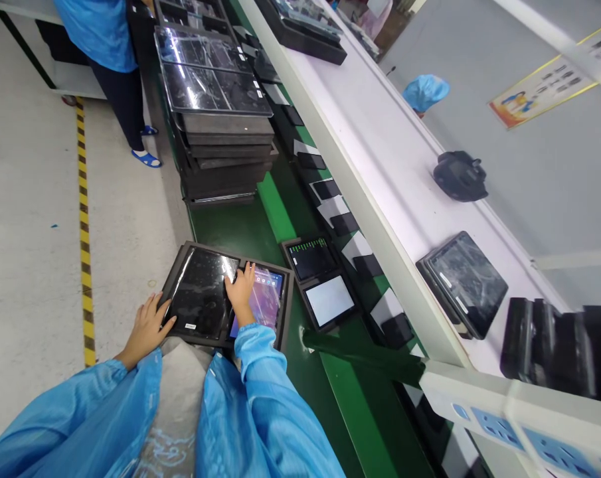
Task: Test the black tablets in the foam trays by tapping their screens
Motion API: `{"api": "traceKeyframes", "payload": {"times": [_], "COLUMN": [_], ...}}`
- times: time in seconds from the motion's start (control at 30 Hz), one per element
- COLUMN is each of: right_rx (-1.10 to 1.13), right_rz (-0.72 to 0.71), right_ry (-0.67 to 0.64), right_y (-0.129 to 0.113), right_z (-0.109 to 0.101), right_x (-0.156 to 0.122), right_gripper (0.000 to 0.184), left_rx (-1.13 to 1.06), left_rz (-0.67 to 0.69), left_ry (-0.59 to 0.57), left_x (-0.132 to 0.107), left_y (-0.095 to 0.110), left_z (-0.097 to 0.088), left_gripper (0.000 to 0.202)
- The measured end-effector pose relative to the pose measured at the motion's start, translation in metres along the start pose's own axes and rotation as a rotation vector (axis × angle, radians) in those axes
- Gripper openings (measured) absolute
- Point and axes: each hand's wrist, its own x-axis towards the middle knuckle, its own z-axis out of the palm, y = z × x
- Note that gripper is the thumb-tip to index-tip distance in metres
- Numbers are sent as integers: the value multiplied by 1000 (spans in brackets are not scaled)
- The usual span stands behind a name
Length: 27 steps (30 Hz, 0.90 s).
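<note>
Black tray on green worktop, near left, two tablets inside. Dark tablet in left slot, lit tablet in right slot. Left hand open, fingers spread on the tray's near-left edge and the dark tablet. Right hand lies where the two tablets meet, fingers extended; can't tell if it grips anything. Second tray just right holds two powered tablets. Tray stack far.

Glossy, perhaps glass tablet; matt tray
</note>
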Motion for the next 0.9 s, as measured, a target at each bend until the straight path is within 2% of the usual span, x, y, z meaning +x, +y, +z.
{"api": "traceKeyframes", "payload": {"times": [0.17,0.3,0.4,0.47,0.53,0.6,0.8,0.9], "right_rx": [65,127,90,67,71,82,61,33], "right_rz": [47,139,174,147,97,60,50,92], "right_ry": [53,91,54,57,76,85,135,174], "right_y": [-5,-9,-15,-16,-12,0,71,100], "right_z": [5,8,4,-1,-6,-9,-17,-21], "right_x": [5,6,2,-7,-25,-52,-149,-181], "right_gripper": [37,32,38,48,56,55,35,33], "left_rx": [-29,-75,-97,-106,-107,-99,-66,-57], "left_rz": [23,42,28,16,11,10,59,92], "left_ry": [-5,14,18,18,12,6,-22,-38], "left_x": [3,4,4,3,4,4,7,7], "left_y": [-1,-1,-1,-2,-4,-5,-7,-9], "left_z": [1,1,1,1,1,-1,-8,-10], "left_gripper": [61,61,59,60,61,62,63,62]}}
